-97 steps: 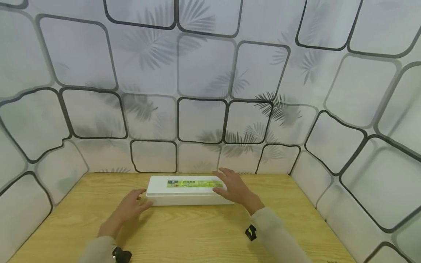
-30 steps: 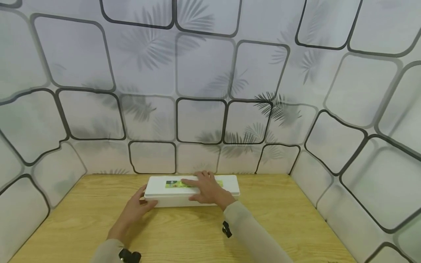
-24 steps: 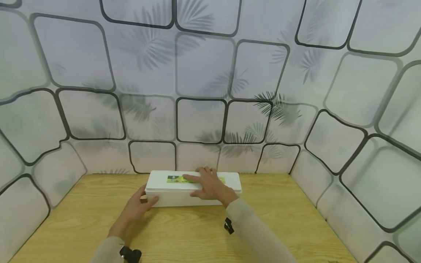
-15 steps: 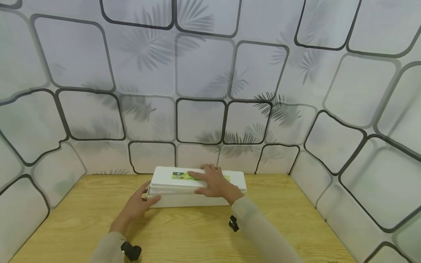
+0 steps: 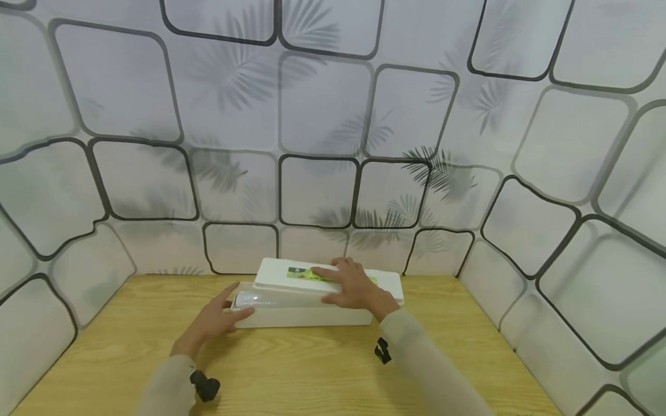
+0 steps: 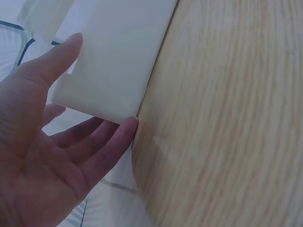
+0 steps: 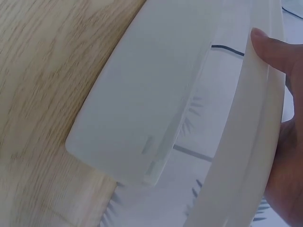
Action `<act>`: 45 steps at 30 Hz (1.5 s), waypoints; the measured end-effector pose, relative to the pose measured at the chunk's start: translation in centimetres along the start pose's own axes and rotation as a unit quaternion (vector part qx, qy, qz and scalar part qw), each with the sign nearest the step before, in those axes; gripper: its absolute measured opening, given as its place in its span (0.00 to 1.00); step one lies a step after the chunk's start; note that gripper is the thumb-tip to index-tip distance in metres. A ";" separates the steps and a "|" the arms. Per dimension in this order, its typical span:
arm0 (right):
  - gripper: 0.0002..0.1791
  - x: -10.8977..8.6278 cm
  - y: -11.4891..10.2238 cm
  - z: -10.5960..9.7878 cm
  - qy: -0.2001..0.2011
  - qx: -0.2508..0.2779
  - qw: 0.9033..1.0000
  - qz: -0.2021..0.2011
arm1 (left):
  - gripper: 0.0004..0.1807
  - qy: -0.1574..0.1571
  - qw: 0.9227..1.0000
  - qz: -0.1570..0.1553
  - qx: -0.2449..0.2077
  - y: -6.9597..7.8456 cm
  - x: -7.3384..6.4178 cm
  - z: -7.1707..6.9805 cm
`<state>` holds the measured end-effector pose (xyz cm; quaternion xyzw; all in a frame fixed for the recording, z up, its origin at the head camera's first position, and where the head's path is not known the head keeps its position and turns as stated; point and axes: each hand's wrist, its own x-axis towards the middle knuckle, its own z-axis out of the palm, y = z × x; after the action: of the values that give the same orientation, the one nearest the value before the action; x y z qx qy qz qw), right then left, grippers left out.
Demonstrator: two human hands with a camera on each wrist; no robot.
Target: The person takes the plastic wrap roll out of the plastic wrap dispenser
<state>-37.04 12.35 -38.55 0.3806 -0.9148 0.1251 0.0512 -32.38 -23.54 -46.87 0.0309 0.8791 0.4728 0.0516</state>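
A long white box point(image 5: 307, 317) lies on the table, its left end uncovered and a shiny, clear-wrapped roll point(image 5: 256, 299) showing inside. My left hand point(image 5: 214, 319) holds the box's left end, thumb on the front face and fingers around the end, as the left wrist view shows with the box's wall point(image 6: 118, 56). My right hand point(image 5: 358, 286) grips the white lid point(image 5: 272, 274) across its width, thumb at the front edge and fingers over the back. The lid, with a green label point(image 5: 299, 273), is lifted and shifted right; in the right wrist view a gap separates the lid point(image 7: 236, 156) from the box.
The wood-grain table point(image 5: 291, 370) extends in front of the box and to both sides. Behind it and at the sides hangs a pale curtain point(image 5: 322, 190) with dark rounded squares and leaf prints. A black wrist device point(image 5: 204, 385) sits on the left sleeve, another point(image 5: 383, 351) by the right.
My right hand has moved from the box's right end to the lid, then raised it and drawn it right, uncovering the roll. My left hand has closed in on the box's left end.
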 end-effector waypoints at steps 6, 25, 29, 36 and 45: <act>0.38 -1.1 1.2 -0.6 0.008 -0.016 1.000 0.002 | 0.57 -0.008 1.000 -0.008 -0.002 0.0 0.1 -0.2; 0.38 -3.2 3.9 -1.1 0.000 -0.024 0.998 0.049 | 0.58 -0.027 0.999 0.031 0.016 0.5 0.2 -1.2; 0.38 -3.8 4.3 -1.6 0.000 -0.029 0.998 0.060 | 0.59 -0.034 0.998 0.042 0.024 0.3 0.4 -1.4; 0.39 -5.0 5.7 -2.2 0.008 -0.036 0.996 0.080 | 0.56 -0.041 0.997 0.037 0.059 0.4 0.5 -1.6; 0.38 -7.2 8.8 -1.9 0.034 -0.046 0.994 0.098 | 0.57 -0.042 0.996 0.041 0.063 0.5 0.5 -1.6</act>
<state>-38.21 23.78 -39.76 0.2816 -0.9503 0.1000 0.0871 -33.09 -24.52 -45.66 0.0895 0.9021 0.4168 0.0668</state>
